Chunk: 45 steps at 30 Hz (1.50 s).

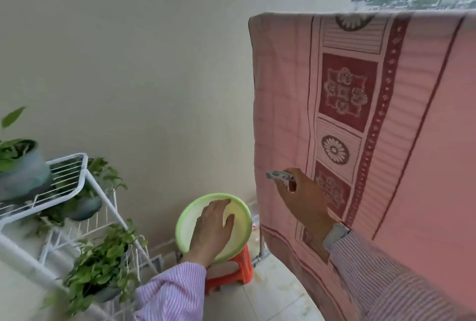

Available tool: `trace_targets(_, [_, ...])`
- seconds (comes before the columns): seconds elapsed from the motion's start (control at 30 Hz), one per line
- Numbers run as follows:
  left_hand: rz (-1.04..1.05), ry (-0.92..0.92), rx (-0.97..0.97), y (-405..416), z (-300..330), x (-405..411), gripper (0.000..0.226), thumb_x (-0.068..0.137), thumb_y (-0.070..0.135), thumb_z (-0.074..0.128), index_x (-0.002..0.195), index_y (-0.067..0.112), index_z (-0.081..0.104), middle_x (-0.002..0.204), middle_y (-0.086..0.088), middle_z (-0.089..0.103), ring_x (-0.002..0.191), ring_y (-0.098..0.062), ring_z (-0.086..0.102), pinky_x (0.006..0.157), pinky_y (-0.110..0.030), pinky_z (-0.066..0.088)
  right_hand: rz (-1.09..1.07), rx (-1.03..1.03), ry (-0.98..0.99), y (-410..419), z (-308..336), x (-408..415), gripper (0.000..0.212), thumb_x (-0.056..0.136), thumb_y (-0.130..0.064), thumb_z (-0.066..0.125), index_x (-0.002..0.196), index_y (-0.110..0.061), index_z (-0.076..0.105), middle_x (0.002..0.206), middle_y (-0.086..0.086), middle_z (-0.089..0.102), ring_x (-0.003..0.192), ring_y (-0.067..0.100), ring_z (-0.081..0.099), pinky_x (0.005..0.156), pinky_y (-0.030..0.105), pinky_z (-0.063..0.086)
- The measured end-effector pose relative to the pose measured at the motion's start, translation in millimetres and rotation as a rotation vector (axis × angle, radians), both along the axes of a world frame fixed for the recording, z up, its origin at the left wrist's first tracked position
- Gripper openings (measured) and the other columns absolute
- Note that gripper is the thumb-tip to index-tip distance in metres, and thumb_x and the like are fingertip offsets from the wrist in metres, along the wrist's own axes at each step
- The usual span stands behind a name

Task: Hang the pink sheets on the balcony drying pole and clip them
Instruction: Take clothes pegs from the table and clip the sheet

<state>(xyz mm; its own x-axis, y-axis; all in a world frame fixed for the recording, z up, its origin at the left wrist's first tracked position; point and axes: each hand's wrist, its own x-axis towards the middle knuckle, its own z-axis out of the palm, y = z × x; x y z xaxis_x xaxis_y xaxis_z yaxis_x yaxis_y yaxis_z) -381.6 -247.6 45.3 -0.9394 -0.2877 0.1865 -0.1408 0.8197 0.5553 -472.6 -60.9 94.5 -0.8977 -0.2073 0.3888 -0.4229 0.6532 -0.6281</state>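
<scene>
A: Status? Left hand (213, 228), fingers loose, holds nothing, over the green basin (185, 220).
B: Right hand (301, 199) pinches a clip (280, 176) beside the pink sheet (425, 127). Sheet's draped over the pole; we see no clips on it yet.

One pink sheet (412, 127), one clip (279, 176), one green basin (185, 220), one orange stool (231, 273), one white wire rack (85, 179), two hands, several potted plants, not countable exactly.
</scene>
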Motion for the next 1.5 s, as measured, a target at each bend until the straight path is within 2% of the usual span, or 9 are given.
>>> trace_targets(0.37, [-0.308, 0.23, 0.056, -72, 35, -250, 0.042, 0.09, 0.015, 0.052, 0.13, 0.011, 0.044, 0.129, -0.01, 0.05, 0.118, -0.024, 0.047, 0.097, -0.032, 0.037, -0.213, 0.059, 0.079, -72, 7, -142, 0.027, 0.083, -0.031, 0.062, 0.104, -0.015, 0.058, 0.068, -0.016, 0.048, 0.049, 0.001, 0.043, 0.046, 0.012, 0.027])
trace_targets(0.57, [-0.47, 0.039, 0.721, -69, 68, -354, 0.063, 0.088, 0.032, 0.053, 0.14, 0.01, 0.024, 0.138, -0.008, 0.042, 0.122, -0.018, 0.044, 0.096, -0.029, 0.04, -0.445, 0.168, 0.192, -99, 1, -175, 0.034, 0.078, -0.044, 0.05, 0.098, -0.017, 0.055, 0.059, -0.006, 0.062, 0.044, 0.007, 0.055, 0.045, 0.011, 0.034])
trace_targets(0.67, [-0.514, 0.14, 0.875, -73, 74, -377, 0.035, 0.085, 0.03, 0.06, 0.116, 0.014, 0.054, 0.109, -0.005, 0.061, 0.099, -0.015, 0.057, 0.091, -0.036, 0.048, -0.512, 0.15, 0.242, -119, 3, -187, 0.029, 0.079, -0.041, 0.053, 0.092, -0.015, 0.057, 0.073, -0.007, 0.067, 0.052, -0.002, 0.051, 0.046, 0.015, 0.042])
trace_targets(0.77, [-0.517, 0.18, 0.949, -83, 66, -385, 0.012, 0.079, 0.028, 0.067, 0.084, 0.02, 0.059, 0.086, -0.003, 0.065, 0.084, -0.019, 0.062, 0.082, -0.039, 0.052, -0.511, 0.08, 0.262, -137, 5, -194, 0.032, 0.08, -0.036, 0.053, 0.091, -0.007, 0.059, 0.081, -0.005, 0.064, 0.065, -0.01, 0.042, 0.059, 0.002, 0.036])
trace_targets(0.9, [-0.584, 0.489, 0.741, -97, 45, -374, 0.011, 0.08, 0.012, 0.065, 0.078, 0.019, 0.057, 0.077, 0.004, 0.059, 0.072, -0.002, 0.054, 0.07, -0.01, 0.044, -0.469, 0.059, 0.202, -149, 12, -200, 0.034, 0.085, -0.033, 0.043, 0.087, -0.002, 0.055, 0.077, 0.008, 0.06, 0.067, 0.004, 0.044, 0.057, 0.003, 0.034])
trace_targets(1.1, [-0.77, 0.662, 0.439, -103, 12, -371, 0.014, 0.082, 0.017, 0.058, 0.089, 0.01, 0.068, 0.082, -0.007, 0.066, 0.077, -0.015, 0.055, 0.064, -0.033, 0.051, -0.514, -0.123, 0.209, -166, 34, -216, 0.016, 0.086, -0.025, 0.046, 0.088, -0.01, 0.05, 0.085, 0.003, 0.054, 0.073, 0.008, 0.053, 0.065, 0.006, 0.041])
trace_targets(1.23, [-0.845, 0.703, 0.368, -102, 19, -374, 0.014, 0.081, 0.017, 0.059, 0.085, 0.009, 0.071, 0.077, -0.006, 0.067, 0.076, -0.014, 0.051, 0.066, -0.03, 0.048, -0.492, -0.05, 0.245, -171, 43, -214, 0.018, 0.085, -0.025, 0.046, 0.093, -0.011, 0.054, 0.082, -0.007, 0.049, 0.069, 0.005, 0.051, 0.062, 0.009, 0.038])
trace_targets(1.33, [-0.909, 0.773, 0.305, -101, 23, -375, 0.009, 0.08, 0.014, 0.063, 0.082, 0.011, 0.071, 0.074, -0.004, 0.067, 0.074, -0.01, 0.046, 0.069, -0.026, 0.043, -0.566, -0.032, 0.239, -179, 50, -217, 0.016, 0.079, -0.024, 0.067, 0.083, -0.014, 0.055, 0.07, -0.018, 0.042, 0.058, 0.001, 0.043, 0.054, 0.006, 0.033])
trace_targets(1.5, [-0.979, 0.757, 0.374, -106, 28, -386, 0.016, 0.082, 0.023, 0.062, 0.087, 0.012, 0.071, 0.081, -0.002, 0.068, 0.078, -0.009, 0.054, 0.074, -0.025, 0.043, -0.752, 0.167, 0.298, -177, 49, -231, 0.025, 0.081, -0.009, 0.063, 0.066, -0.012, 0.042, 0.063, 0.0, 0.043, 0.049, 0.009, 0.037, 0.045, 0.021, 0.033])
